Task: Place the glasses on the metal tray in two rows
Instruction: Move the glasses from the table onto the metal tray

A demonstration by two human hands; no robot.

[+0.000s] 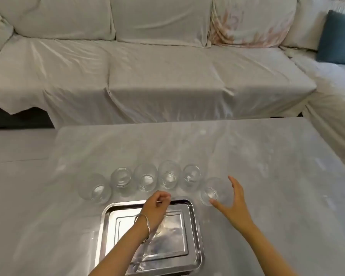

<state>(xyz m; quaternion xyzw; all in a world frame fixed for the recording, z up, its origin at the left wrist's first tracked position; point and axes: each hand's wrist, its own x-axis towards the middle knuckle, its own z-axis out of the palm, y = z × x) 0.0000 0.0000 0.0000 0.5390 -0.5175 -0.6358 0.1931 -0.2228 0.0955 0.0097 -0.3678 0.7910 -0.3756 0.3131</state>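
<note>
Several clear glasses stand in a curved line on the table just beyond the metal tray (193, 226), from the leftmost glass (95, 189) to the rightmost glass (212, 191). The tray holds no glasses. My right hand (232, 204) is spread open around the right side of the rightmost glass, thumb near its base, not closed on it. My left hand (157, 208), with a bangle on the wrist, hovers over the tray's far edge with fingers curled and nothing in them.
The table (267, 176) is covered with a pale grey cloth. A sofa draped in white sheets (167, 76) runs behind it, with a blue cushion (337, 36) at the far right.
</note>
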